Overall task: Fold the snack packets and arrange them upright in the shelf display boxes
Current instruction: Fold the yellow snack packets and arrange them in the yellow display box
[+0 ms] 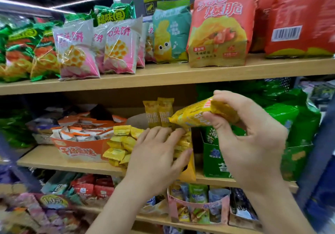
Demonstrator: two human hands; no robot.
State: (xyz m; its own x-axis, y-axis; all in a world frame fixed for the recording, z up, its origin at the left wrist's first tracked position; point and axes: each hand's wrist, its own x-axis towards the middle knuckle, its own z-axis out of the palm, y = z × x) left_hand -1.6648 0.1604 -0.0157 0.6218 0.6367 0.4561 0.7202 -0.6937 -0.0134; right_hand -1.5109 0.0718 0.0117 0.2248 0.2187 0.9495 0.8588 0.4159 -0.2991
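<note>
Yellow packet [194, 115] is sitting pinched in the right hand [248, 134], tilted, above the yellow box [188, 174] on the middle shelf [54, 161]; its print is blurring out. Left hand [155, 154] is lying spread on the packets in that box, fingers apart, clamping nothing. Orange box [81, 152] beside is showing Chinese lettering, unreadable. Green box [213, 159] is getting partly hidden behind the right hand.

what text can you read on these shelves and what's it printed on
"爆脆": red chip bag, top shelf
"石头饼": pink-and-white packets, top shelf
"1.0元": round yellow tag, bottom left
Blurred, unreadable: orange display box, green box, barcode bag, and the yellow packet in the right hand.
</note>
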